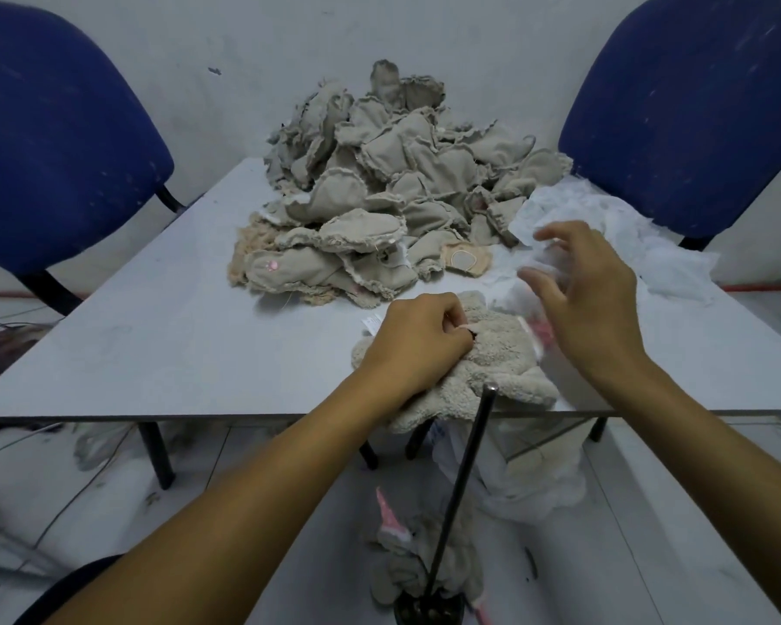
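A fluffy beige plush skin (497, 367) lies at the table's near edge, partly hanging over it. My left hand (418, 338) rests on its left side and pinches a small fold of the fabric between thumb and fingers. My right hand (582, 290) hovers just right of the plush with fingers spread and loosely curled, blurred, amid wisps of white stuffing (533, 281); I cannot tell whether it holds any. A thin black rod (463, 484) rises from a base on the floor to the plush's near edge.
A big heap of inside-out beige fabric skins (379, 191) fills the back of the grey table (163, 336). White stuffing (623, 227) is piled at the right. Blue chairs (55, 142) (695, 106) stand on both sides. More skins (406, 566) lie on the floor.
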Tool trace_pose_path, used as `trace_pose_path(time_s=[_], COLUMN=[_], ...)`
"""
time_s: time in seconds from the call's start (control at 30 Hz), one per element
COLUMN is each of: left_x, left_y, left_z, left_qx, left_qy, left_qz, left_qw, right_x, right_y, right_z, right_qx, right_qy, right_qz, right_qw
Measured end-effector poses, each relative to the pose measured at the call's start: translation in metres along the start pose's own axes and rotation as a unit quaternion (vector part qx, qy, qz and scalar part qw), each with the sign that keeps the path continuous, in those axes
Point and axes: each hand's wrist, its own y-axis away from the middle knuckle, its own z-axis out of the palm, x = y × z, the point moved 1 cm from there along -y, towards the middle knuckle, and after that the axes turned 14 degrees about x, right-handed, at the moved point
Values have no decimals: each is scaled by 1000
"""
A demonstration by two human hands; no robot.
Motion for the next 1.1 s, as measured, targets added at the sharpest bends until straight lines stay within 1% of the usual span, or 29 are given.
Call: trace_pose_path(time_s=[0.03,0.07,0.13,0.2,0.27,0.37,0.43,0.57,0.73,0.8,0.87,0.97,1.0,1.1], left_x=[0,1,0,-1,-2,-6,-9,-12,-14,-14,-14,-14,-15,-16], left_y=[-1,-1,-3,-5,-5,-6,-8,-6,-2,-1,0,1,0,-1], left_z=[1,1,-2,-5,-7,-8,-9,-8,-7,-7,-5,-3,-3,-2], left_qx=[2,3,4,-5,-19,-20,-17,22,49,57,63,70,72,89], left_qy=[0,6,33,68,122,220,255,284,318,324,321,313,313,307], left_qz=[-2,-7,-25,-49,-84,-161,-182,-181,-146,-122,-108,-114,-119,-125], left_qw=[1000,1000,999,996,989,962,950,941,935,937,939,940,940,939], right_x=[-10,-20,-33,-39,-38,-32,-29,-27,-27,-26,-23,-22,-23,-28], right_y=[-1,1,13,28,38,43,45,49,51,50,48,48,48,49], right_z=[-1,-1,2,9,13,11,9,8,12,14,14,10,7,4], right_qx=[-4,-21,-59,-77,-82,-72,-66,-74,-101,-104,-83,-60,-62,-95], right_qy=[-19,-39,-72,-88,-89,-83,-73,-65,-58,-62,-63,-80,-88,-89], right_qz=[-42,-63,-56,-42,-37,-25,-36,-43,-46,-20,8,50,41,-20], right_qw=[999,997,994,992,992,994,995,994,992,992,995,994,993,991])
